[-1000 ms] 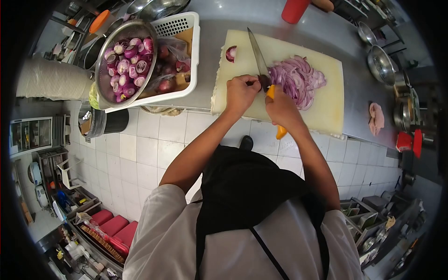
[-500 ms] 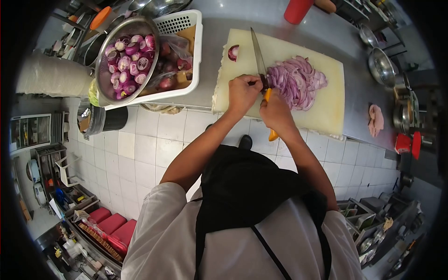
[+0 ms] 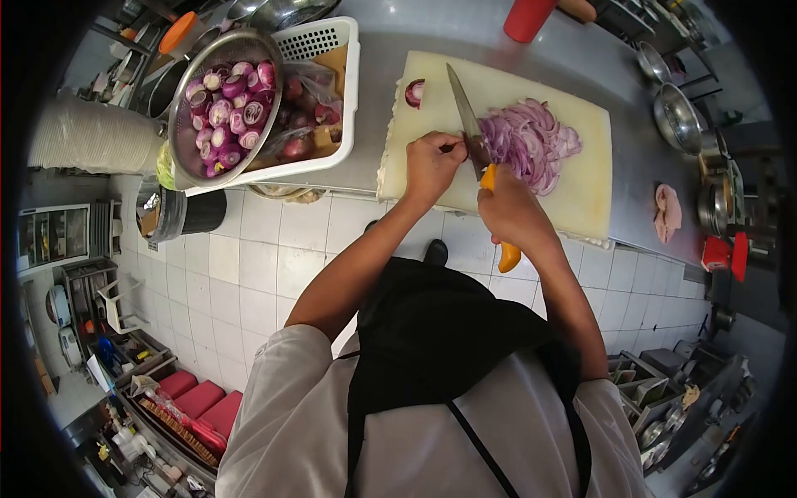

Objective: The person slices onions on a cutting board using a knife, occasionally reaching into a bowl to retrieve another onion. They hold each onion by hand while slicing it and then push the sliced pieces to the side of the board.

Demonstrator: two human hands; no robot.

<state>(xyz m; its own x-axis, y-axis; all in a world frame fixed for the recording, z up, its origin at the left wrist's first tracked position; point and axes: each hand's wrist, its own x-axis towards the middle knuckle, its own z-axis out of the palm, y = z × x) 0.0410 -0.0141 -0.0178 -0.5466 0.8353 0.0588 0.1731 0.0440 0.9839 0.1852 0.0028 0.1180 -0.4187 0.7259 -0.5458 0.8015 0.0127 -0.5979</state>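
Observation:
My right hand (image 3: 513, 212) is wrapped round the yellow handle of a kitchen knife (image 3: 466, 108). The blade points away from me across a pale cutting board (image 3: 573, 207). Left of the blade, my left hand (image 3: 433, 166) is closed, thumb and fingertips bunched close to the steel; whatever they hold is too small to make out. A heap of sliced red onion (image 3: 531, 145) lies just right of the blade. One cut piece of red onion (image 3: 414, 94) sits near the board's far left corner.
A metal colander (image 3: 184, 153) of peeled red onions rests on a white basket (image 3: 353, 91) holding bagged onions. At the back stands a red container (image 3: 528, 21). Metal bowls (image 3: 677, 116) and a crumpled pink cloth (image 3: 667, 213) are at the right.
The knife has tilted, its handle swinging right and towards me along with my right hand. My left hand stays in nearly the same place.

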